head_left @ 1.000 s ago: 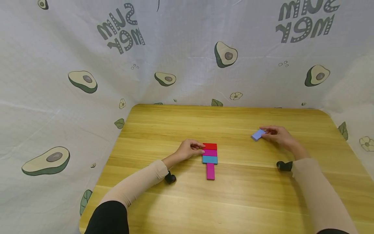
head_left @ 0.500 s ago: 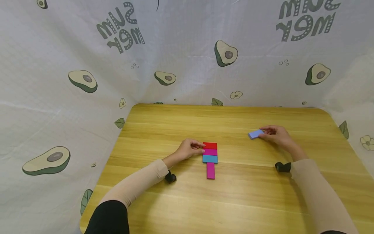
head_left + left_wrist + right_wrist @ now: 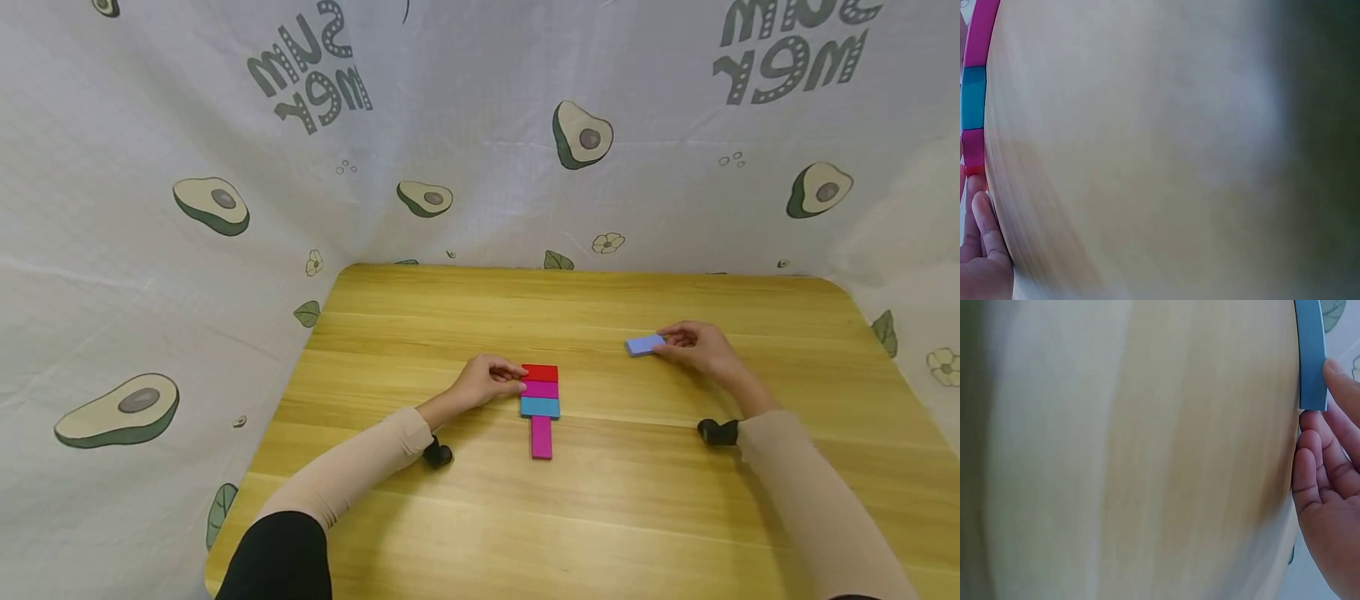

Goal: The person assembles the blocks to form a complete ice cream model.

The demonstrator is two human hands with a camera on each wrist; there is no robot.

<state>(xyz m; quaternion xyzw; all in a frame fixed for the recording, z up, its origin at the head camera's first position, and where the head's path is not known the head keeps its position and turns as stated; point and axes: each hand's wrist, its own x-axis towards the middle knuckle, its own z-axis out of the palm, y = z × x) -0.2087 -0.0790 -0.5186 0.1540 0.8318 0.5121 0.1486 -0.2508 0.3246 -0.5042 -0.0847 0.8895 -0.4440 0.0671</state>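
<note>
In the head view, a periwinkle flat rectangular block (image 3: pixel 645 346) is pinched at its right end by my right hand (image 3: pixel 701 350), right of centre on the table. The right wrist view shows the thumb on the face of this block (image 3: pixel 1313 359). Left of it, red (image 3: pixel 540 372), magenta (image 3: pixel 540 389) and blue (image 3: pixel 540 407) blocks lie crosswise against one another. Another magenta block (image 3: pixel 541 437) runs lengthwise below the blue one. My left hand (image 3: pixel 483 383) rests its fingertips against the left ends of the red and upper magenta blocks.
The wooden table (image 3: pixel 450 533) has rounded far corners. A pale cloth (image 3: pixel 480 100) printed with avocados hangs behind it and at the sides. Black wrist devices (image 3: pixel 717 432) sit under both wrists.
The right hand has moved left with the periwinkle block, which has turned from slanted to nearly crosswise. The left hand and the other blocks stay in place.
</note>
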